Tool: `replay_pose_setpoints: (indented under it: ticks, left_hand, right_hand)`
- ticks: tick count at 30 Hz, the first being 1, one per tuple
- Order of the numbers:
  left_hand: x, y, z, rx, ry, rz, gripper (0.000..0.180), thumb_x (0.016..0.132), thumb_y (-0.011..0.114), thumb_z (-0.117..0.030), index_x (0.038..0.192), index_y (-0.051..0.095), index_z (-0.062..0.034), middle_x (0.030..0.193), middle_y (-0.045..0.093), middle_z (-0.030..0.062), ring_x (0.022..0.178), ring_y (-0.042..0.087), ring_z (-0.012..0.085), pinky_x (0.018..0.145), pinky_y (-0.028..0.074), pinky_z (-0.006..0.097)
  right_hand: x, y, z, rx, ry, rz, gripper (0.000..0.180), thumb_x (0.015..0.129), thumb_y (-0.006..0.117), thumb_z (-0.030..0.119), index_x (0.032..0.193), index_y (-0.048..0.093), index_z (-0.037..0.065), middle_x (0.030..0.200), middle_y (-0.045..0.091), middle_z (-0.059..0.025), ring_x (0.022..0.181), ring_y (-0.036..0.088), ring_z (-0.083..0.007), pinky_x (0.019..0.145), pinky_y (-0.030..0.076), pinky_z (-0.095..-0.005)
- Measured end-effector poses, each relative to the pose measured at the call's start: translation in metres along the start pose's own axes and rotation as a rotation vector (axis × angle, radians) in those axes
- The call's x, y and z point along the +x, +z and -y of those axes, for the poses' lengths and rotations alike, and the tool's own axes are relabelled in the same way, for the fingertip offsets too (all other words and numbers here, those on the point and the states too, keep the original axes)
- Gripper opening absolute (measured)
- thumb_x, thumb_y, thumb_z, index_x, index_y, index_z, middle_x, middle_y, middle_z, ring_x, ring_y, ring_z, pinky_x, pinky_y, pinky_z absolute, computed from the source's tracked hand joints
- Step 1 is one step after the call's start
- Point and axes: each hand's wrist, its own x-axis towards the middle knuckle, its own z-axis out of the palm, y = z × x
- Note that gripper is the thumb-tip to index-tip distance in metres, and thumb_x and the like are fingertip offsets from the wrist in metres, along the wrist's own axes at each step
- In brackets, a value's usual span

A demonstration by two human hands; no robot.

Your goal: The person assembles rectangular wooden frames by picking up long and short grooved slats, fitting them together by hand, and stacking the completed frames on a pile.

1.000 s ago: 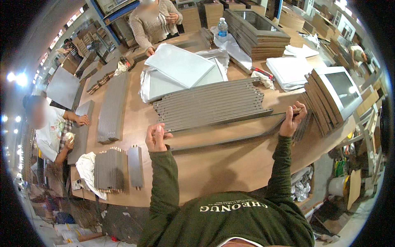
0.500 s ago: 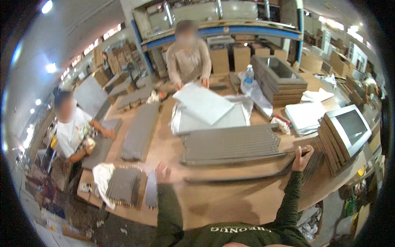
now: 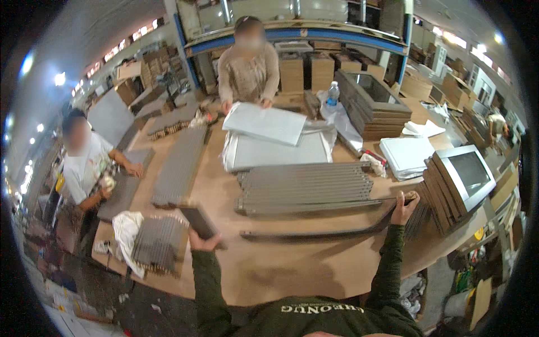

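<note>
My left hand (image 3: 204,241) is closed on a short, flat dark board (image 3: 199,222), raised and tilted over the table; motion blurs it slightly. To the right, my right hand (image 3: 402,209) grips the end of a long dark strip (image 3: 314,236), which runs leftward across the table in front of me. Just beyond the strip lies a row of grey-brown slats (image 3: 303,188) packed side by side. A smaller bundle of grey slats (image 3: 160,242) sits left of my left hand, with a white cloth (image 3: 128,233) against it.
Across the wooden table (image 3: 269,281), a co-worker holds a white sheet (image 3: 266,123); another leans over a grey panel (image 3: 126,185) at left. Stacked frames (image 3: 373,109), a water bottle (image 3: 333,94), white sheets (image 3: 405,157) and tilted frames (image 3: 460,180) line the right.
My left hand, empty before beside a short flat piece, now holds a short board up off the table. My right hand keeps its grip on the strip. The whole view has shifted slightly.
</note>
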Motion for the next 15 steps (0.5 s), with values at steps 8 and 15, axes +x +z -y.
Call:
replay_pose_setpoints:
  ticks: [8,15]
  left_hand:
    - [0.041,0.098,-0.088,-0.149,0.06,0.045,0.068,0.052,0.077,-0.003,0.111,0.042,-0.0015,0.098,0.055,0.0115,0.089,0.054,0.021,0.074,0.048,0.033]
    - [0.047,0.089,-0.063,-0.254,0.04,0.111,0.068,0.056,0.079,-0.013,0.112,0.042,-0.0005,0.096,0.056,0.0119,0.083,0.057,0.0243,0.072,0.05,0.036]
  right_hand:
    - [0.005,-0.01,-0.009,-0.113,-0.01,-0.018,0.036,0.078,0.059,0.019,0.1,0.035,0.004,0.079,0.036,0.0014,0.071,0.034,-0.0073,0.066,0.035,-0.0229]
    - [0.003,0.005,-0.003,-0.009,0.021,-0.042,0.032,0.079,0.058,0.018,0.098,0.035,0.006,0.077,0.034,0.0015,0.071,0.033,-0.0068,0.066,0.033,-0.0213]
